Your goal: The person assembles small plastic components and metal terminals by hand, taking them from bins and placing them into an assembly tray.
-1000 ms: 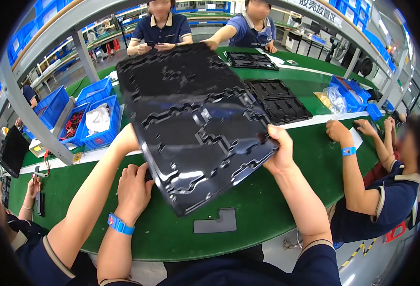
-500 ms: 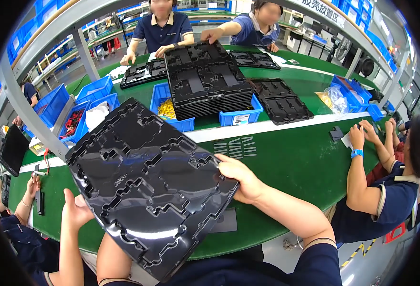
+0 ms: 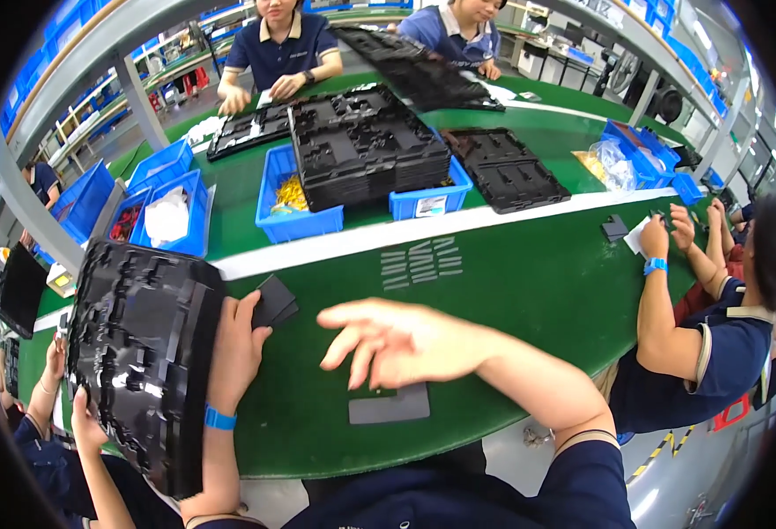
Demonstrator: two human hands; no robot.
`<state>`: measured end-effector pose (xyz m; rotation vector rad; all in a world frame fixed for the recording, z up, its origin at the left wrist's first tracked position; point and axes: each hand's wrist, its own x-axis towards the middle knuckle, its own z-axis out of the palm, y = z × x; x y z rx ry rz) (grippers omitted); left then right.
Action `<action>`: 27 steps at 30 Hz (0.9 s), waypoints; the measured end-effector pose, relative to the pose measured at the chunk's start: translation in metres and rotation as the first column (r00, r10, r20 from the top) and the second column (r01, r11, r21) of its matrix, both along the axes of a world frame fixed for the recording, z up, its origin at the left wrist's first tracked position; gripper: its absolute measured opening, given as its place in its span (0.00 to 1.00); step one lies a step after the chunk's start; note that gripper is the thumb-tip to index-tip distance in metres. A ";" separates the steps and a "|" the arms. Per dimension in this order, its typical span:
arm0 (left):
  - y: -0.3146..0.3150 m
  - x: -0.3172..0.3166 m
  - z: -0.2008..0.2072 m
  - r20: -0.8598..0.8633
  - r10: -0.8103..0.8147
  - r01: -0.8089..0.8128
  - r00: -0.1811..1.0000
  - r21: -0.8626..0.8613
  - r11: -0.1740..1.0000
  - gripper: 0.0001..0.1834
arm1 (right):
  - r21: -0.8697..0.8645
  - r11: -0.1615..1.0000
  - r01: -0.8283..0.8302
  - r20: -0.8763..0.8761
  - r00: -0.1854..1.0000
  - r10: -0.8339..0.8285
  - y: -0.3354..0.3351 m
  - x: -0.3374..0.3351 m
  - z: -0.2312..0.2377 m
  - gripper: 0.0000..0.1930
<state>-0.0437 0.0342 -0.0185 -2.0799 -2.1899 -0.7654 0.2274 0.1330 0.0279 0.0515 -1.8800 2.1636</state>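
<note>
The left hand point(image 3: 233, 353) grips the right edge of a black moulded tray point(image 3: 141, 361), fingers wrapped over its rim, holding it tilted off the left end of the green bench point(image 3: 529, 291); the right hand point(image 3: 397, 339) hovers wide and empty above a flat grey plate point(image 3: 389, 406) lying on the bench near the front edge; a small dark pad point(image 3: 273, 302) lies just beside the left fingers. To handle the tray well, I judge a second grip on the far edge would steady it, since one hand on a broad, thin tray lets it flex and swing; keep it clear of the neighbour's arm at the left. Behind the white strip, a blue bin point(image 3: 286, 198) holds yellow parts point(image 3: 289, 192); a stack of black trays point(image 3: 366, 145) rests across it and a second blue bin point(image 3: 427, 198); another bin point(image 3: 172, 216) at the left holds white wrapping; a far bin point(image 3: 643, 154) holds a clear bag.
</note>
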 end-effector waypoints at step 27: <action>-0.020 0.060 0.039 0.074 -0.501 0.506 0.862 -0.081 0.859 0.29 | 0.928 0.348 0.131 0.226 0.545 -0.808 0.068 0.037 -0.018 0.06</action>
